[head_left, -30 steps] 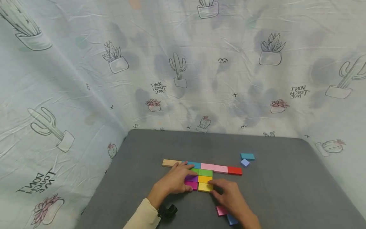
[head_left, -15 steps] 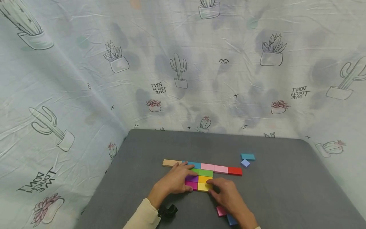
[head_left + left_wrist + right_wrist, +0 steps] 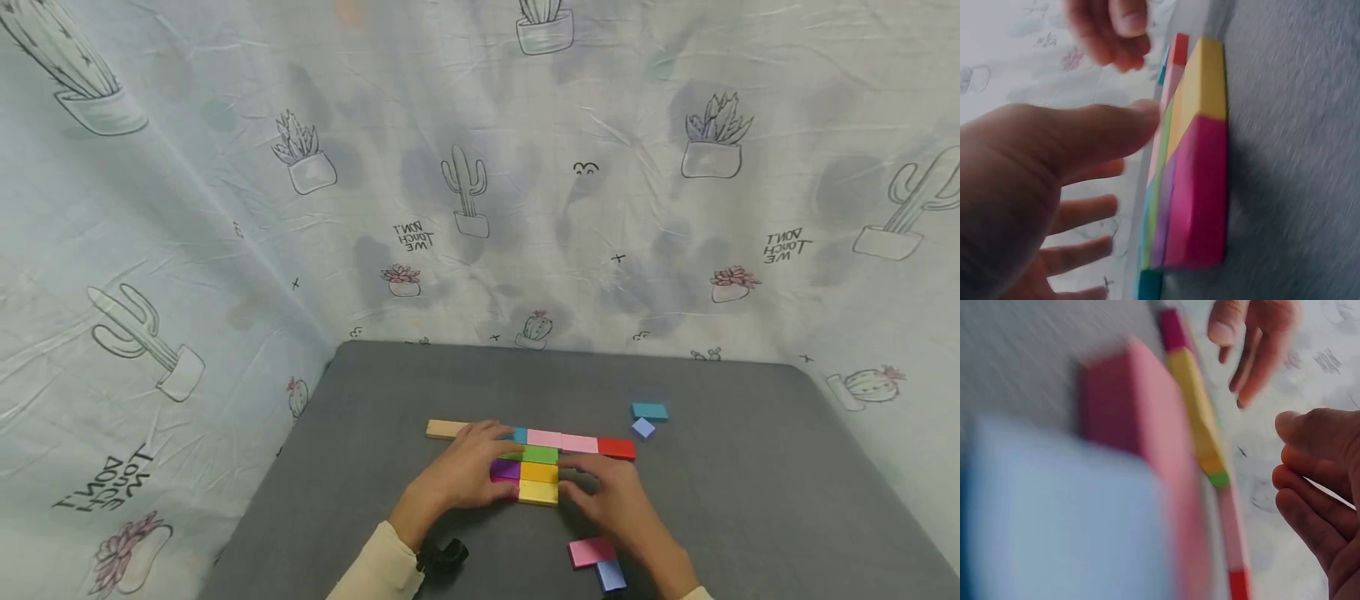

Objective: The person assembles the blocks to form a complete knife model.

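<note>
Several blocks (image 3: 539, 473) lay packed at the near side of a long row (image 3: 580, 444), my left hand (image 3: 465, 471) spread, empty, over their left half, my right hand (image 3: 611, 492) half-spread, empty, just right of them, so from afar I judged squaring-up in hand, next wanting an inward nudge.

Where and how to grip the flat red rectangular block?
Pinch the red block across its long sides, coming from above: it lies flat, both long sides look free, while its left end abuts a pale-pink rectangular block. Probably best near the middle, as a small light-blue block sits just beyond its far right corner.
</note>
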The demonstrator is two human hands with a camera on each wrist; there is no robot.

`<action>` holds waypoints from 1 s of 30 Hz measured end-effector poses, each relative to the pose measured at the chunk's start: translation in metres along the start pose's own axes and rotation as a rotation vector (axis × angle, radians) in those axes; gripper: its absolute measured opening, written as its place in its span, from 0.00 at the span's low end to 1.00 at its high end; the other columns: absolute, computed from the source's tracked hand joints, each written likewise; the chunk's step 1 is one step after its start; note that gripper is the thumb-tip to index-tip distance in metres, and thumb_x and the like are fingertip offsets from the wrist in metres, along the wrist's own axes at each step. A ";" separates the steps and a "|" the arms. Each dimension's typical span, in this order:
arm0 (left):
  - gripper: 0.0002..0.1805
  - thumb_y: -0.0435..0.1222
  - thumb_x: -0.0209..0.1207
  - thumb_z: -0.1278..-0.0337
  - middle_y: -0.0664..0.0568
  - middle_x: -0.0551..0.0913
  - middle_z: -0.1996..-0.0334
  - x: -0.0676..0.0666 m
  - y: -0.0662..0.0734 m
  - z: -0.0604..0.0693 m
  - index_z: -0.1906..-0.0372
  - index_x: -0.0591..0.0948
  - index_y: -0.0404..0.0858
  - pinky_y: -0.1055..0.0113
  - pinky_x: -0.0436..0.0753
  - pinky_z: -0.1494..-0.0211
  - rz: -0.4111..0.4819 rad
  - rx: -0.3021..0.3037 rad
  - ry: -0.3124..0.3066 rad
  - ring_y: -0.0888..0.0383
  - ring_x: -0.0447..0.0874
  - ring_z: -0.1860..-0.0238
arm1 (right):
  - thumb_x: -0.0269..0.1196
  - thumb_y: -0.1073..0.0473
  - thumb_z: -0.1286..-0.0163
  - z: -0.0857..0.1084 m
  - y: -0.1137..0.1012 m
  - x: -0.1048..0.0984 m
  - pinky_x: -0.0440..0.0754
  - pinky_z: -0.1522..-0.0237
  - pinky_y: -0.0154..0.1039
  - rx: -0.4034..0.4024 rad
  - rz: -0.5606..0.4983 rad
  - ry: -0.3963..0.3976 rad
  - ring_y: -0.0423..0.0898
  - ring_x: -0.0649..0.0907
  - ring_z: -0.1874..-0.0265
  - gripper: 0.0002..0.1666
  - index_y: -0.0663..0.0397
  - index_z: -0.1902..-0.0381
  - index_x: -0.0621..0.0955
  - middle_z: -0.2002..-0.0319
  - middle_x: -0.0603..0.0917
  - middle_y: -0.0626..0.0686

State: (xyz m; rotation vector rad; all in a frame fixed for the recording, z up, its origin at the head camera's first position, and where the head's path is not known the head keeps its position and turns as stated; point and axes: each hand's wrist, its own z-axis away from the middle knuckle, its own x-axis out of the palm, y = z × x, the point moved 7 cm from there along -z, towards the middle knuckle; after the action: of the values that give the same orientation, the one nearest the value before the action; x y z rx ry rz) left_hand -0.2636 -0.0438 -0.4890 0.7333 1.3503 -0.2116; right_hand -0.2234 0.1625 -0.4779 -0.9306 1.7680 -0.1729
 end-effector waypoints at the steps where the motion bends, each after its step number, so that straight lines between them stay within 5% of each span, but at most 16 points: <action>1: 0.31 0.54 0.75 0.37 0.54 0.78 0.23 0.000 0.002 -0.002 0.30 0.86 0.54 0.38 0.66 0.14 -0.007 0.006 0.014 0.45 0.70 0.18 | 0.85 0.64 0.43 -0.002 0.004 -0.007 0.94 0.51 0.47 0.008 0.006 0.017 0.44 0.94 0.56 0.21 0.51 0.51 0.94 0.55 0.95 0.45; 6: 0.35 0.56 0.75 0.37 0.55 0.73 0.18 0.010 0.014 -0.009 0.25 0.82 0.57 0.33 0.62 0.14 -0.037 0.041 0.024 0.44 0.63 0.14 | 0.83 0.63 0.38 -0.011 0.033 -0.044 0.94 0.52 0.55 0.081 0.073 0.051 0.49 0.93 0.56 0.18 0.51 0.50 0.93 0.55 0.95 0.48; 16: 0.37 0.58 0.73 0.33 0.56 0.64 0.13 0.028 0.015 -0.005 0.21 0.77 0.61 0.27 0.55 0.14 -0.008 0.059 -0.074 0.41 0.54 0.11 | 0.77 0.62 0.30 -0.020 0.109 -0.100 0.90 0.51 0.67 0.152 0.070 0.095 0.62 0.93 0.52 0.14 0.56 0.47 0.92 0.53 0.95 0.56; 19: 0.35 0.55 0.73 0.32 0.56 0.67 0.15 0.028 0.015 -0.004 0.22 0.78 0.61 0.28 0.57 0.14 -0.030 0.059 -0.074 0.42 0.57 0.12 | 0.76 0.61 0.28 -0.020 0.129 -0.104 0.91 0.52 0.62 0.177 0.071 0.077 0.63 0.93 0.51 0.14 0.57 0.47 0.92 0.52 0.95 0.57; 25: 0.27 0.52 0.73 0.31 0.58 0.77 0.22 0.025 0.020 -0.004 0.29 0.85 0.59 0.39 0.70 0.16 -0.115 0.068 -0.041 0.48 0.71 0.18 | 0.75 0.58 0.26 -0.021 0.156 -0.103 0.89 0.55 0.35 0.224 0.070 0.064 0.62 0.93 0.51 0.15 0.56 0.45 0.92 0.50 0.94 0.58; 30: 0.20 0.49 0.74 0.31 0.58 0.84 0.30 0.027 0.028 -0.001 0.37 0.90 0.56 0.49 0.79 0.21 -0.220 0.134 0.023 0.52 0.80 0.26 | 0.75 0.59 0.27 -0.023 0.171 -0.098 0.88 0.55 0.31 0.226 0.053 0.045 0.63 0.93 0.50 0.18 0.58 0.42 0.90 0.48 0.94 0.60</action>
State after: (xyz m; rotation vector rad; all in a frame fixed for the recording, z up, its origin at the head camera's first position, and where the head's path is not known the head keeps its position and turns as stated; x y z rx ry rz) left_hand -0.2428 -0.0141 -0.5041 0.6992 1.4490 -0.4739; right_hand -0.3174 0.3366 -0.4864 -0.7216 1.7702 -0.3544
